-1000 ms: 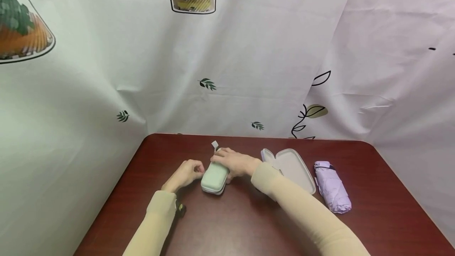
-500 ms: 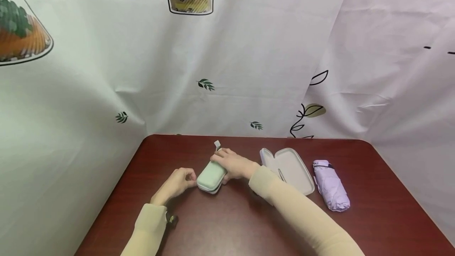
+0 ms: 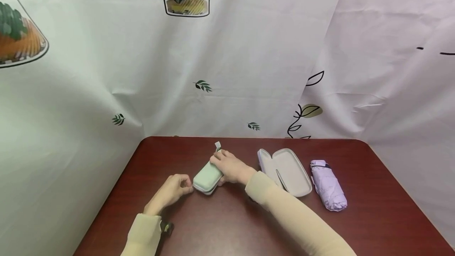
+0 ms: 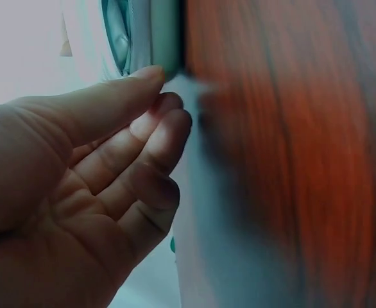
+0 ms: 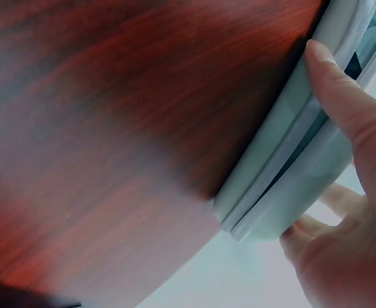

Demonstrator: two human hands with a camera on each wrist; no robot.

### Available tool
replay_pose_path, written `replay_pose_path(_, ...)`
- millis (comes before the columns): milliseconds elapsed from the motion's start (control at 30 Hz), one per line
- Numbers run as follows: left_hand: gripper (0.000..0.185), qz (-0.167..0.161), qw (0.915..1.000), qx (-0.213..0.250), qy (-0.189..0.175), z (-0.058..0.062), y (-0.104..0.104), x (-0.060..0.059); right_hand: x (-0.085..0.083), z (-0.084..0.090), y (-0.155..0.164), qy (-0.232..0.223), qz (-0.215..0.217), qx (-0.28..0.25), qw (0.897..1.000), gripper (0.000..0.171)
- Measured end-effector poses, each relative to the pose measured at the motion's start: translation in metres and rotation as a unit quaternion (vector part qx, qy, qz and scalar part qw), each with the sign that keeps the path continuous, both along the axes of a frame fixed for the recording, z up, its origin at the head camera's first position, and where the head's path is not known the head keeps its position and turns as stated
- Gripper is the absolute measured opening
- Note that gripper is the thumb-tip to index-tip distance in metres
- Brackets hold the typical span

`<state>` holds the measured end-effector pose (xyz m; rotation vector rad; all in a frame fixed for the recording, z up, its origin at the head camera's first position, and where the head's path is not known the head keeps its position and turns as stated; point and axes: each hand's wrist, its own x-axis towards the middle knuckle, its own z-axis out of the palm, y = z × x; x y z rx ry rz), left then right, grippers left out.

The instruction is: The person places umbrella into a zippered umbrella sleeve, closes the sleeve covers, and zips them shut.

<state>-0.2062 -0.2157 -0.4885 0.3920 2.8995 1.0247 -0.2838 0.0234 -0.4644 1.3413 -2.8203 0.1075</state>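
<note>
In the head view, the pale green, rounded, zip-edged case (image 3: pixel 207 179) lies at the lower centre of the frame on the dark red-brown wooden desk (image 3: pixel 220 224). The right hand (image 3: pixel 232 168) grips it across its upper end, and the left hand (image 3: pixel 170 189) pinches at its lower-left corner. The step looks like working along the zipped edge, and it should go best if the right hand holds the body steady without squashing it while the left follows the seam, slowing at the rounded corner. Compared with a second ago, the left hand has gone from the middle of the case's left side down to this corner, and the case slants more; in the open off-white case (image 3: pixel 298 173) at the right, a slim grey item (image 3: pixel 281 179) now shows past the sleeve. In the left wrist view, the thumb tip touches the case's end, the other fingers curling below; whether a zip pull sits between them is hidden. In the right wrist view, the thumb lies across a parted seam with fingers on the opposite side; shifting it clear of that gap would likely help.
</note>
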Motion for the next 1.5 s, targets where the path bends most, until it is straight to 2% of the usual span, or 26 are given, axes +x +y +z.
replay_pose_path(200,0.024,0.016,0.9999,-0.002,0.001,0.0,0.002,0.006,0.001,-0.003,-0.003,0.028,-0.001,-0.002,1.0,0.073)
replay_pose_path(400,0.024,0.038,0.9993,0.002,0.004,-0.003,0.005,0.007,0.001,-0.003,-0.002,0.046,0.005,0.002,0.999,0.074)
replay_pose_path(600,0.021,0.036,0.9992,0.014,-0.008,-0.003,0.008,0.004,-0.003,0.001,-0.004,0.068,0.004,0.056,0.996,0.081)
replay_pose_path(800,0.02,0.019,0.9995,0.019,-0.014,-0.001,0.011,-0.002,-0.011,0.002,-0.002,0.128,0.011,0.143,0.981,0.098)
replay_pose_path(1000,0.021,0.029,0.9994,0.007,-0.016,-0.003,0.007,0.003,-0.014,-0.006,-0.002,0.091,0.059,0.142,0.984,0.102)
replay_pose_path(1100,0.022,0.036,0.9993,0.003,-0.008,-0.003,0.005,0.005,-0.014,-0.01,-0.003,0.082,0.068,0.134,0.985,0.101)
replay_pose_path(1233,0.025,0.042,0.9989,0.001,0.018,-0.001,0.004,0.004,-0.015,-0.011,-0.003,0.082,0.061,0.112,0.988,0.099)
replay_pose_path(1500,0.026,0.05,0.9984,-0.019,0.018,0.001,0.013,0.01,-0.012,-0.013,0.0,0.032,0.032,0.083,0.996,0.101)
